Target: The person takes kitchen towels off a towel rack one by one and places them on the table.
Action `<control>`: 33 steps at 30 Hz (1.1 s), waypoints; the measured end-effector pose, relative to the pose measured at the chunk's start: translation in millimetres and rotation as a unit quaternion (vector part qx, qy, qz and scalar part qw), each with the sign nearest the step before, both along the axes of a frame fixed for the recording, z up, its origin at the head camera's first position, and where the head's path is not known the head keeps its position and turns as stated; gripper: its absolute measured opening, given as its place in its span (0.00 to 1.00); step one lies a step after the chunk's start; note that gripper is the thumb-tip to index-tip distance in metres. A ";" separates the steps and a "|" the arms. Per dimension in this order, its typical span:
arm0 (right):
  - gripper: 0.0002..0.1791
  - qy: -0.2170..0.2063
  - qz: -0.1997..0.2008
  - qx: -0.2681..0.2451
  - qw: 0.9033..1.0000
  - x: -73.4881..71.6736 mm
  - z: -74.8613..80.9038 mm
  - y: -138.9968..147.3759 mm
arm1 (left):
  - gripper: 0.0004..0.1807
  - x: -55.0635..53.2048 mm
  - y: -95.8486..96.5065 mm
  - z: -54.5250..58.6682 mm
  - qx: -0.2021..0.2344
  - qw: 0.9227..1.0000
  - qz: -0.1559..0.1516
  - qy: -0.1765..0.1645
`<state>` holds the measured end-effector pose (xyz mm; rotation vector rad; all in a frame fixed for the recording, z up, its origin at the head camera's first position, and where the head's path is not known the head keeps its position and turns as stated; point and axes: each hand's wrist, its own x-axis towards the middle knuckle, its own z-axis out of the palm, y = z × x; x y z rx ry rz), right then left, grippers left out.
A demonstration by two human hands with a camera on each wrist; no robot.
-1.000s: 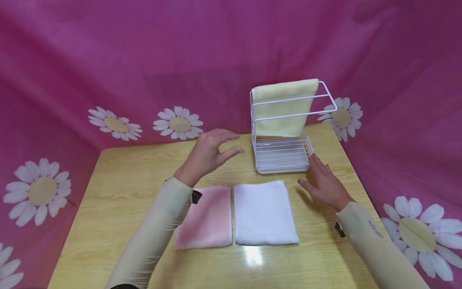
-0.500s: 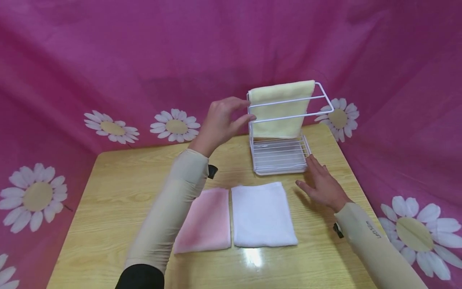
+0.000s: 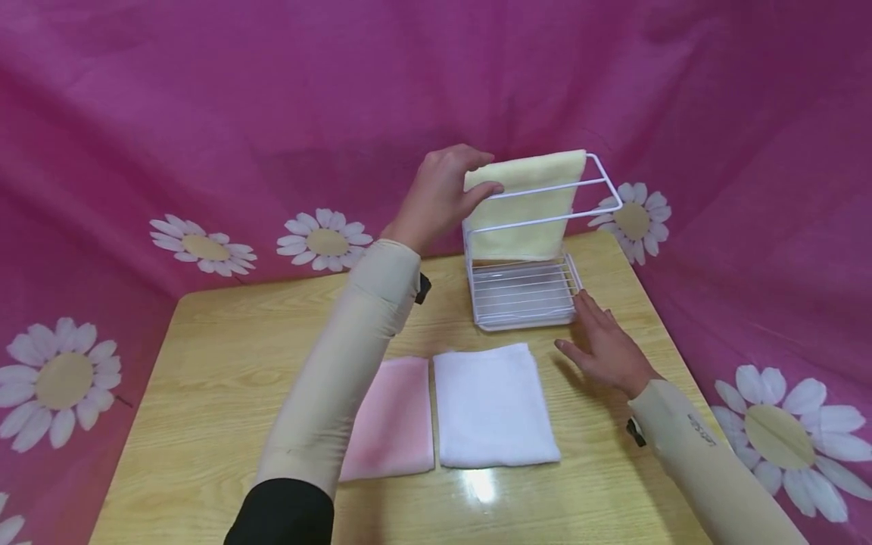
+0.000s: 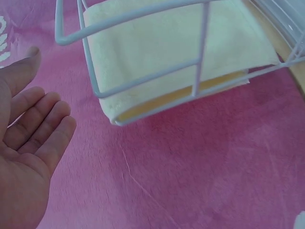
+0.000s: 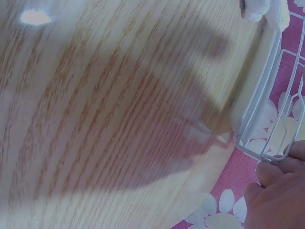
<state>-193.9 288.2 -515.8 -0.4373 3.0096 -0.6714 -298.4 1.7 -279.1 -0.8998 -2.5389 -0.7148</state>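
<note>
A white wire rack (image 3: 545,219) stands at the back right of the table in the head view. Over its upper bars hangs a folded pale yellow towel (image 3: 524,235). My left hand (image 3: 439,193) is raised at the rack's upper left end, thumb and fingers apart. In the left wrist view that hand (image 4: 33,143) holds nothing, with a gap between it and the rack. My right hand (image 3: 609,344) reaches to the rack's front right corner, and its fingertips touch the frame. A folded pink towel (image 3: 398,424) and a folded white towel (image 3: 493,409) lie side by side in front.
Under the rack's wire shelf sits a clear tray (image 3: 524,291). The wooden table (image 3: 238,363) meets a magenta curtain (image 3: 306,91) with daisy prints at the back and sides. My left forearm (image 3: 341,363) covers part of the pink towel.
My left hand has risen and moved right, from above the table to the rack's upper left end. My right hand stays at the rack's front corner.
</note>
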 end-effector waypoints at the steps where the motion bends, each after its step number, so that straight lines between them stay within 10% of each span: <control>1: 0.52 0.001 0.000 0.001 1.000 0.5 0.0 -0.5 | 0.24 -2.2 3.1 1.5 -0.007 1.000 0.001 -0.007; 16: 0.51 0.017 0.012 -0.009 1.000 0.5 1.2 -11.7 | 0.18 -34.6 25.7 4.6 -0.113 0.992 0.015 -0.051; 33: 0.50 0.014 0.011 -0.017 1.000 2.1 2.9 -18.8 | 0.11 -48.9 33.1 -0.9 -0.105 0.984 0.066 -0.129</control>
